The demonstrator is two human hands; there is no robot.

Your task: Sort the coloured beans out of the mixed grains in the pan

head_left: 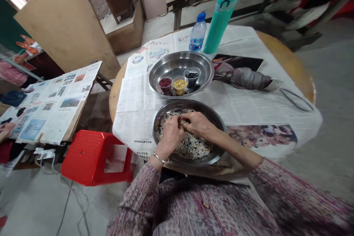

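Note:
A steel basin [220, 127] in front of me holds mixed grains and beans [193, 149], white, black, yellow and dark red. My left hand [172, 132], with a bracelet at the wrist, bends over the grains on the left side, its fingers pinched together. From the right, my right hand [199, 124] meets it with fingertips also drawn together. Whatever lies between the fingers is too small to name. Just beyond, a second steel basin [163, 68] carries three clear cups: dark red beans [165, 82], yellow beans [179, 84] and black beans [191, 76].
Newspaper [132, 114] covers the round table. A water bottle [197, 33] and a teal bottle [221, 22] stand behind the basins. A folded grey umbrella [243, 77] and a dark flat device [243, 61] lie right. A red stool [85, 155] stands left, near another newspaper-covered table [55, 105].

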